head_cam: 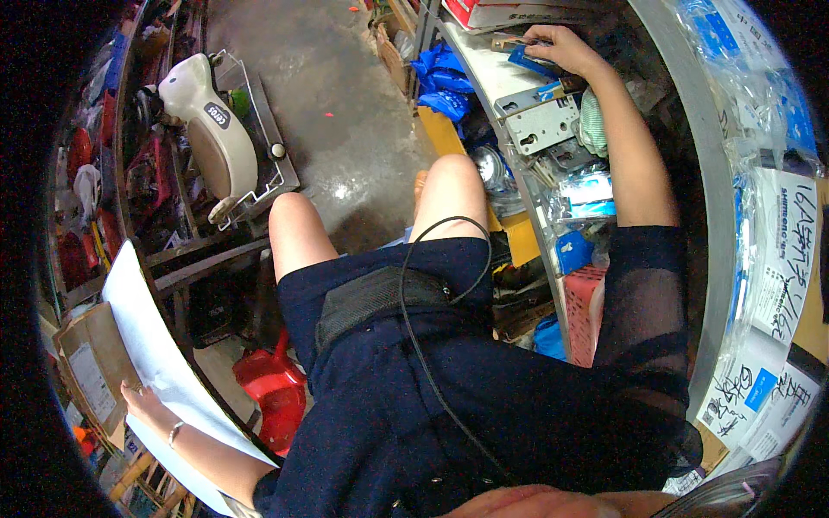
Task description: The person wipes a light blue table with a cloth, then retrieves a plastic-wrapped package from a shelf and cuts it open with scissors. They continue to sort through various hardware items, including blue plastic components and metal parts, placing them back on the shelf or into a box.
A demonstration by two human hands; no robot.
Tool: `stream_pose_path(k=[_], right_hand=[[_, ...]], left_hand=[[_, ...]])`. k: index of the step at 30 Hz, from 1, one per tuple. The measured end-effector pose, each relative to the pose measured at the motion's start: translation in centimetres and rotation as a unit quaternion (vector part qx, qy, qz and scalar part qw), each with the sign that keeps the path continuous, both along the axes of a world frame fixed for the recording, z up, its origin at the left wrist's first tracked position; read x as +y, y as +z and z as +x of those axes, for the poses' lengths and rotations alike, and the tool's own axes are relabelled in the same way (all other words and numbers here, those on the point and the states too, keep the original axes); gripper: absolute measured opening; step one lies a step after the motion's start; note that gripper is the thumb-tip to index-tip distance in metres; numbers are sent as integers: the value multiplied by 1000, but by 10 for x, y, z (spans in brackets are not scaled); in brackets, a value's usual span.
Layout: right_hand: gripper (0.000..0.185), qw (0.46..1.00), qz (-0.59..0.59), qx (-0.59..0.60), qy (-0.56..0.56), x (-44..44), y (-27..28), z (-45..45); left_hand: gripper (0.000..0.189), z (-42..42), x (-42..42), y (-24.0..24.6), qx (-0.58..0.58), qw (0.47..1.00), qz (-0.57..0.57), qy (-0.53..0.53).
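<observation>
My right hand [550, 48] reaches onto a shelf at the upper right, its fingers touching or pinching a small flat item beside a blue packet [532, 63]. Whether it grips anything is unclear. Below it on the shelf lie metal lock cases [541, 124], a green striped cloth [592, 123] and a clear plastic-wrapped package [586, 194]. My left hand [141, 398] rests at the lower left on a white sheet or board [162, 337], beside a brown cardboard box [94, 369] with a label. Its fingers look spread.
A pale device with a curved body [217, 136] stands by a white wire rack [275, 175] at the left. A red plastic stool [275, 395] is near my left side. Blue plastic bags [443, 78] hang beside the shelf edge [482, 97]. Handwritten boxes [783, 259] line the far right.
</observation>
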State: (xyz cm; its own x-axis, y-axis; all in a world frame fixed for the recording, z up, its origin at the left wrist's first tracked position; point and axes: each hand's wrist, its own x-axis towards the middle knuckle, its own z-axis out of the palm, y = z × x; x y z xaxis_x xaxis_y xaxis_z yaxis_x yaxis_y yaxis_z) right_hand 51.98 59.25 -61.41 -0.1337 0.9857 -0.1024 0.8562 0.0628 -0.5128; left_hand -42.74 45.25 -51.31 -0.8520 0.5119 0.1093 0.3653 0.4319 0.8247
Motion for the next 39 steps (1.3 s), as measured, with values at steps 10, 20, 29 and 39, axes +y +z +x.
stream_pose_path(k=[10, 20, 29, 39], right_hand=[[27, 976, -168, -128, 45, -3, 7, -17], [44, 942, -259, -211, 42, 10, -2, -18], [29, 996, -3, -57, 64, -7, 64, -84], [24, 802, -235, 546, 65, -100, 139, -273]], left_hand=[[70, 227, -4, 25, 425, 845, 199, -257], [85, 333, 1, -17, 167, 874, 185, -418], [84, 368, 2, -51, -11, 856, 103, -506], [25, 434, 1, -24, -497, 597, 124, -617]])
